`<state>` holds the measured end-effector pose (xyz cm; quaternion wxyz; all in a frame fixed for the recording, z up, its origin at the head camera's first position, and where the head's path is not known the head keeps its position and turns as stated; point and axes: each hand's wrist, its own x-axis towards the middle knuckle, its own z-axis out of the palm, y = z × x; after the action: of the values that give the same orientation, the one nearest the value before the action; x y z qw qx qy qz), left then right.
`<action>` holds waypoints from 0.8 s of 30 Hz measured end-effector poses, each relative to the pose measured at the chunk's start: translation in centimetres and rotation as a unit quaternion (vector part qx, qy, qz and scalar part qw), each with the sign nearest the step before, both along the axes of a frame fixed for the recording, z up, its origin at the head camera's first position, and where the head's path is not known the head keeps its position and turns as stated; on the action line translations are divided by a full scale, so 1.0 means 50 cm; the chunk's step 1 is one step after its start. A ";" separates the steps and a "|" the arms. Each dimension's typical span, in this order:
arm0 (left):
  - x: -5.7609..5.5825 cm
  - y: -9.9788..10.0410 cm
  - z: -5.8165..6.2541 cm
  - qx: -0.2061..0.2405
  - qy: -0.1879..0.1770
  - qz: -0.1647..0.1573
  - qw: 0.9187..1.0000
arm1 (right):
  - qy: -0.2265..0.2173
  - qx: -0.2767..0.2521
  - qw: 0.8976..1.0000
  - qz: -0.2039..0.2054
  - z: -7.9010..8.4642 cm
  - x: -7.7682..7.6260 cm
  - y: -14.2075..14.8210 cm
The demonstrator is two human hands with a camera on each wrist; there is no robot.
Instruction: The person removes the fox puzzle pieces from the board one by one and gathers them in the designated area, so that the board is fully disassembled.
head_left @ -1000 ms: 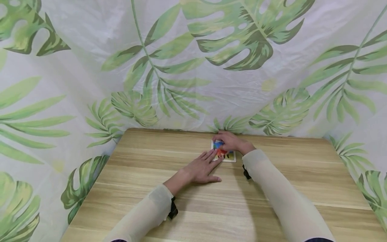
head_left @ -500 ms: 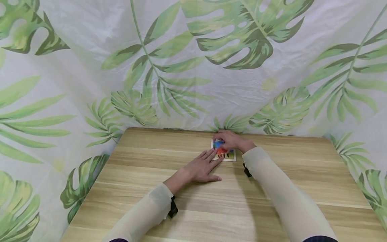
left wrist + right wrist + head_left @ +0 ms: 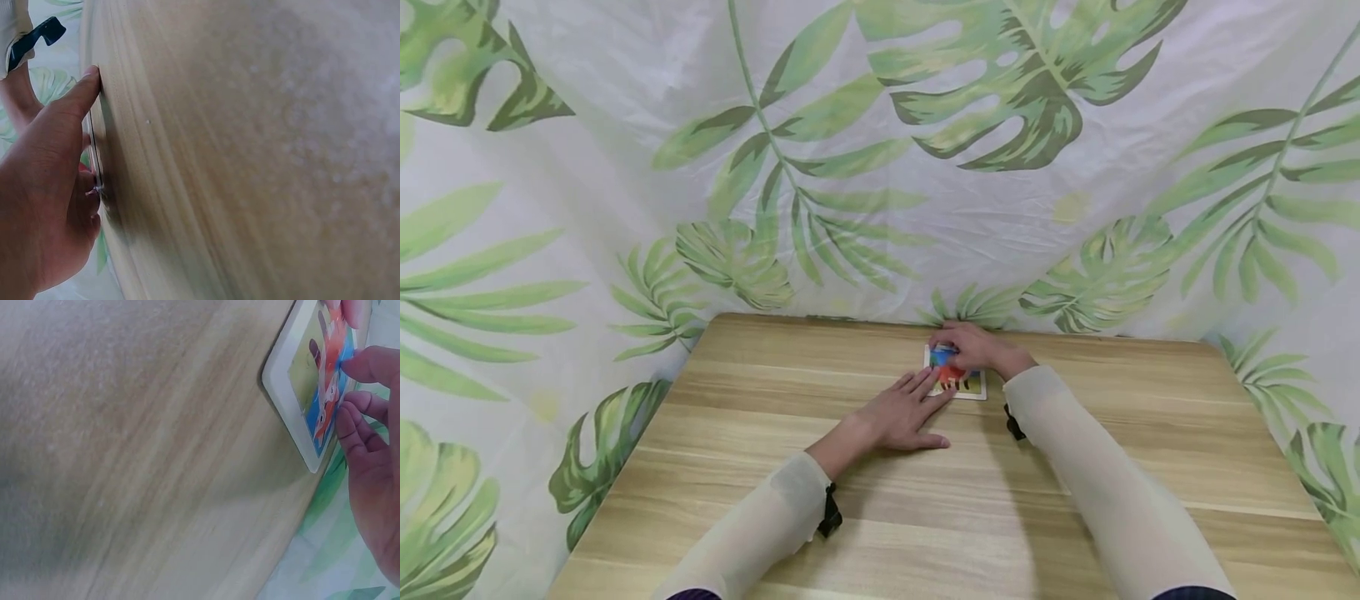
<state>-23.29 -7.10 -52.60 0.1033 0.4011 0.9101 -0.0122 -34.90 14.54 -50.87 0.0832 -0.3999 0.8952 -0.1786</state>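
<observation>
- While the board (image 3: 312, 381) lies flat near the far edge of the table (image 3: 925, 525), both hands cover part of it.
- The left hand (image 3: 895, 418) has straight, spread fingers, their tips on the board's near left part; its thumb points out over the wood.
- The right hand (image 3: 968, 347) bends over the board's far side, fingers curled, tips at the picture; whether they pinch a piece, I cannot tell.
- Just behind the far edge hangs a cloth (image 3: 850, 208), wrinkled and faintly shiny, white with green leaves.
- The left sleeve (image 3: 752, 525) and right sleeve (image 3: 1097, 467) are pale and smooth, each with a black clip (image 3: 831, 512) near the wrist.
- The board is thin, with rounded corners, a white rim and a glossy orange animal on blue and yellow-green.
- The table has pale, streaky wood grain.
</observation>
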 end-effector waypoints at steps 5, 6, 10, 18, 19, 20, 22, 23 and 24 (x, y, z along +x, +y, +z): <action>-0.001 0.000 0.003 -0.005 0.000 0.000 1.000 | 0.012 -0.001 1.000 0.001 -0.001 -0.001 0.000; -0.001 0.000 0.003 -0.005 -0.001 0.000 1.000 | 0.014 -0.004 1.000 0.002 -0.001 0.000 0.001; -0.002 0.000 0.004 -0.004 0.003 -0.002 1.000 | 0.018 -0.014 1.000 0.010 -0.001 0.000 0.000; -0.004 -0.003 0.005 -0.021 0.013 -0.005 1.000 | 0.018 -0.010 1.000 0.010 -0.007 -0.006 -0.002; -0.005 -0.003 0.005 -0.022 0.013 -0.005 1.000 | 0.016 -0.009 1.000 0.009 -0.007 -0.006 -0.002; -0.005 -0.002 0.005 -0.021 0.011 -0.004 1.000 | 0.012 -0.007 1.000 0.007 -0.008 -0.007 -0.002; -0.005 -0.001 0.006 -0.022 0.011 -0.005 1.000 | 0.005 -0.003 1.000 0.003 -0.007 -0.008 -0.002; -0.005 -0.001 0.007 -0.022 0.009 -0.005 1.000 | 0.002 -0.002 1.000 0.000 -0.006 -0.008 -0.002; -0.005 0.000 0.008 -0.023 0.008 -0.005 1.000 | -0.001 -0.002 1.000 -0.002 -0.006 -0.007 -0.002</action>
<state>-23.56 -7.10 -52.19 0.1050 0.4029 0.9085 -0.0363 -35.27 14.46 -51.15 0.0832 -0.3983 0.8953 -0.1810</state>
